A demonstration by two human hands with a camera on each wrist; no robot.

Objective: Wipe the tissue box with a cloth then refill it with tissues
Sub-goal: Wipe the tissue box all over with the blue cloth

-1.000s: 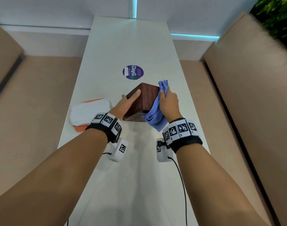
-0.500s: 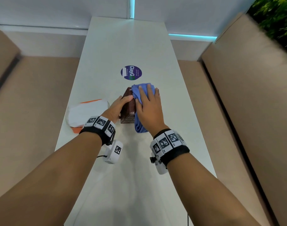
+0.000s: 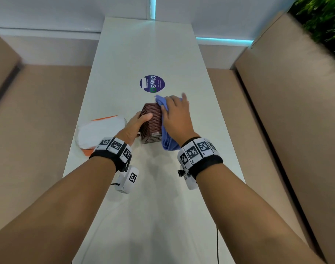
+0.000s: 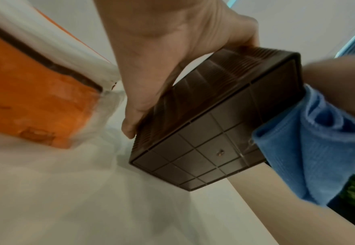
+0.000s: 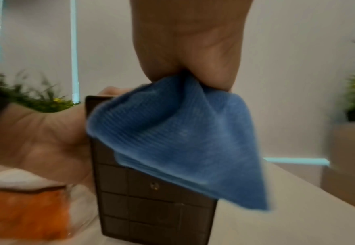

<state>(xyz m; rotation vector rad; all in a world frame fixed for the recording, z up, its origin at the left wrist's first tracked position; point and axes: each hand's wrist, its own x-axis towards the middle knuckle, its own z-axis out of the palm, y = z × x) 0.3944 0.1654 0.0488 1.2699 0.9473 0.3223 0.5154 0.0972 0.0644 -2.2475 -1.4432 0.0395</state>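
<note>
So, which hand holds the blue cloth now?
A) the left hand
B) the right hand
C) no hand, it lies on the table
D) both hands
B: the right hand grips the cloth against the box, while the left hand holds only the box.

On your left, the tissue pack (image 3: pixel 101 133) lies just beside your left hand (image 3: pixel 135 125), crowding that side of the tissue box (image 3: pixel 151 123). Beyond the box the table (image 3: pixel 147 50) carries only a flat round sticker (image 3: pixel 152 83); the near stretch toward you lies open too.
</note>
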